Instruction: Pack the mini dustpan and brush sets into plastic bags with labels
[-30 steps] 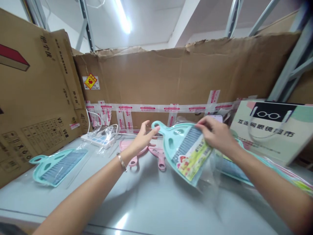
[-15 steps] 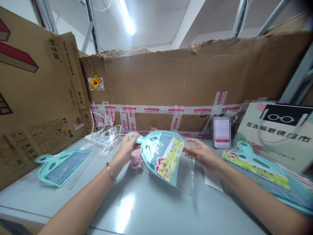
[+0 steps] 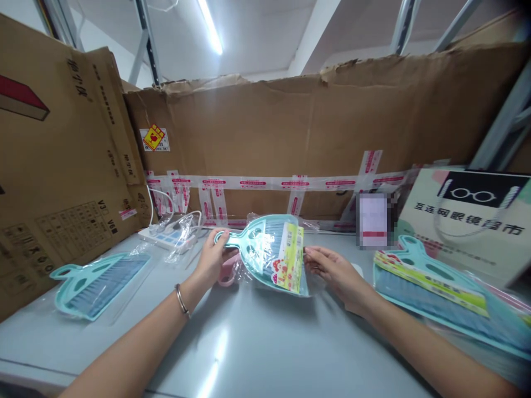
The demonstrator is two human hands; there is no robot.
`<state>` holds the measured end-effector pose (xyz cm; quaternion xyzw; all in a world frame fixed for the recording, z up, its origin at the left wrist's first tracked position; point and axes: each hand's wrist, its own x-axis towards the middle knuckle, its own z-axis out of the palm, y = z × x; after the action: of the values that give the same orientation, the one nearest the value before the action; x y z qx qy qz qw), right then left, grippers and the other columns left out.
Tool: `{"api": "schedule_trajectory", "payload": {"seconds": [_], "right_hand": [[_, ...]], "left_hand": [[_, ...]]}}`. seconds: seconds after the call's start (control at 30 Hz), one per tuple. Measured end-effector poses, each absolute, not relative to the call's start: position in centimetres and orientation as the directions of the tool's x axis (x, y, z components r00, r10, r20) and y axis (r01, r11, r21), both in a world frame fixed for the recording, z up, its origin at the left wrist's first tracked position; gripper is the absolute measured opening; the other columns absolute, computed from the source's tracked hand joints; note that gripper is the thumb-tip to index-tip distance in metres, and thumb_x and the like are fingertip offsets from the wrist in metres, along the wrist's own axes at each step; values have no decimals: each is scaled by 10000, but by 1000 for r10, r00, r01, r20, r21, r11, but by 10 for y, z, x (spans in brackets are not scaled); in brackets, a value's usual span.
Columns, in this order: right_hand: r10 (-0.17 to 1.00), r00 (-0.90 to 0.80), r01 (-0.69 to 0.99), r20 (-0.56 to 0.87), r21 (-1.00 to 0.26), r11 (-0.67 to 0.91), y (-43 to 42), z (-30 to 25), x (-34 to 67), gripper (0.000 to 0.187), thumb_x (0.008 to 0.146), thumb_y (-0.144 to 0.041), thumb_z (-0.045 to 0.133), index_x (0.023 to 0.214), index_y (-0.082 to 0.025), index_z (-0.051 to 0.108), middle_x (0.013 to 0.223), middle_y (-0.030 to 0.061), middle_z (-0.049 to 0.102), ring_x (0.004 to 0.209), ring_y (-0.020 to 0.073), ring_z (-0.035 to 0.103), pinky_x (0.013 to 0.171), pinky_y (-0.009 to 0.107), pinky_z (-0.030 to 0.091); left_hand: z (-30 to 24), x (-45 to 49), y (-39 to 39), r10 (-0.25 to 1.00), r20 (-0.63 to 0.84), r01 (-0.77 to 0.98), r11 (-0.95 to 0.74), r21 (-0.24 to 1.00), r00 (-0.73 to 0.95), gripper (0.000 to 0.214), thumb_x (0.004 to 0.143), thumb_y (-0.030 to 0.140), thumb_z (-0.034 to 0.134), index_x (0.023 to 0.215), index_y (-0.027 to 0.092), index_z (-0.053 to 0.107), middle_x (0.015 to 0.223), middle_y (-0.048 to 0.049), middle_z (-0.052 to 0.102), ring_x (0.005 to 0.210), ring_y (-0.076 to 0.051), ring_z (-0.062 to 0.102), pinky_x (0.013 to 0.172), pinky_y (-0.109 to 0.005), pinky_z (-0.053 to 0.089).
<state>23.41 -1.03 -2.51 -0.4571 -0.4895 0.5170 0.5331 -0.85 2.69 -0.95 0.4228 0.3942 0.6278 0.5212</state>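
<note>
My left hand [image 3: 213, 255] is closed around the handle of a mint-green dustpan [image 3: 255, 243] with a blue-bristled brush [image 3: 274, 235] laid in it. Clear plastic wraps the set, and a yellow-green label card [image 3: 291, 260] with red mushrooms lies across its open end. The set is held above the table, handle pointing left. At its right edge, the thumb and fingers of my right hand [image 3: 329, 271] pinch the clear plastic wrapping [image 3: 313, 279] beside the card. Under my left hand shows a pink looped object [image 3: 228, 271], partly hidden.
Another dustpan set [image 3: 102, 284] lies at left on the grey table [image 3: 249, 342]. More labelled sets [image 3: 440, 287] lie at right, before a white paper bag [image 3: 468, 221]. A phone [image 3: 373, 221] stands at the back; a power strip [image 3: 166, 237] sits back left. Cardboard [image 3: 257, 132] walls the rear.
My right hand has gone from loosely spread fingers near the dustpan's edge to a pinch at the wrapping. The dustpan has turned slightly and shifted a little left. The view has moved slightly.
</note>
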Motion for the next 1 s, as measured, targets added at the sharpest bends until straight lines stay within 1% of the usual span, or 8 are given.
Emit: {"api": "schedule_trajectory", "payload": {"seconds": [0.13,0.27,0.4,0.5,0.6,0.67,0.77,1.0], "right_hand": [[995,86,-273,-48,-962,-23,-14,-24,230,429,568,-487,732,856,-233,542,727,-23,644,650,120,580,601,231,424],[999,44,-257,-26,-966,-13,-14,-24,227,340,545,-431,756,694,-199,557,725,-14,640,680,122,582,616,227,442],[975,221,-291,4,-954,69,1,-25,254,263,554,-380,723,629,-209,537,708,-14,628,698,138,579,656,261,464],[969,244,72,41,-997,24,15,-25,293,237,576,-407,672,607,-214,538,672,23,614,689,192,577,638,323,458],[905,288,614,311,-786,75,20,-23,313,280,533,-426,694,629,-212,543,686,44,580,711,230,548,659,359,426],[821,292,689,490,-703,175,16,-20,304,301,585,-464,659,704,-211,547,750,48,574,741,220,536,687,352,415],[908,155,483,389,-832,274,4,-17,270,315,685,-514,580,741,-204,573,764,39,605,724,185,547,685,314,416],[999,-26,-133,26,-991,23,-2,-23,243,336,596,-427,714,846,-211,652,805,16,652,717,140,555,620,252,393]], "left_hand": [[-10,-5,23,990,142,-330,-131,935,11,301,671,375,689,852,192,534,741,10,618,648,-109,614,631,-247,535],[-10,-1,19,986,159,-311,-139,940,41,287,689,394,673,834,196,525,711,26,600,612,-112,613,615,-268,542],[-9,-2,20,981,195,-272,-184,944,11,283,693,402,663,819,185,532,745,15,617,661,-119,615,646,-279,547],[-7,-10,24,970,225,-242,-241,940,-92,279,684,390,669,803,175,538,729,18,613,651,-97,593,617,-231,535],[-5,-15,26,969,214,-254,-240,937,-124,275,678,380,672,796,169,540,716,21,607,654,-92,591,629,-221,532],[-4,-14,25,973,204,-263,-225,938,-107,268,684,383,667,789,172,538,714,20,608,665,-97,599,648,-233,536],[-5,-8,21,980,190,-274,-200,941,-62,268,682,385,673,790,180,538,715,19,607,661,-101,604,634,-230,536],[-1,-2,11,982,167,-325,-131,936,86,275,692,384,678,830,189,542,765,16,602,682,-110,615,686,-279,541]]}}
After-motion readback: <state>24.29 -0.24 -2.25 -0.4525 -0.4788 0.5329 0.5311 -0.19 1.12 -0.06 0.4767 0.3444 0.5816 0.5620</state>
